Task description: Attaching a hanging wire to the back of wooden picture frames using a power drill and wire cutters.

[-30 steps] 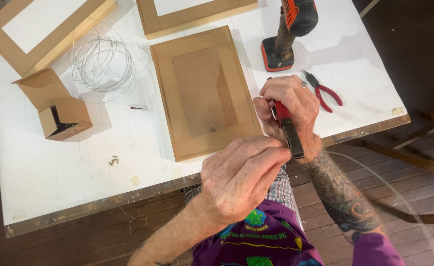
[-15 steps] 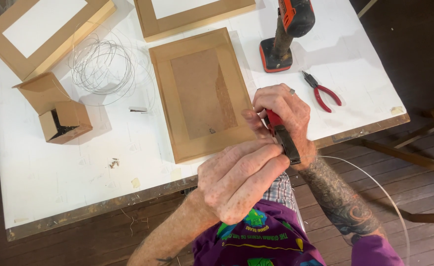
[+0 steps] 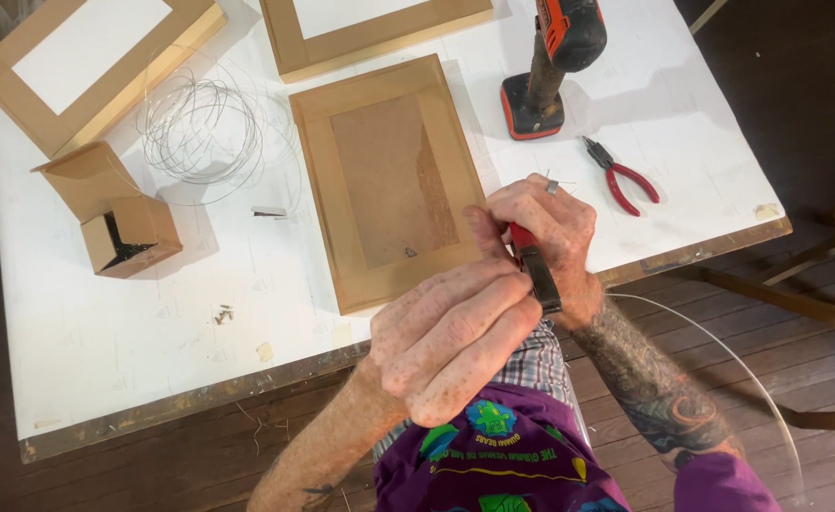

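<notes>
A white table [image 3: 105,332] over dark floorboards carries a face-down wooden frame [image 3: 389,185]. Right hand [image 3: 541,228] grips a red-handled tool [image 3: 534,265]; left hand [image 3: 455,337] pinches closed at it, seemingly on thin wire. No hanging wire spans the frame yet

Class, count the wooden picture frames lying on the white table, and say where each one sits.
3. One light wooden frame lies at the far left corner, one at the far edge, cut off by the picture, and one lies back-up in the middle by the right hand. More may lie out of view.

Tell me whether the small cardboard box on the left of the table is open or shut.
Open. The small cardboard box has its flap folded back, and the dark inside shows through the opening.
</notes>
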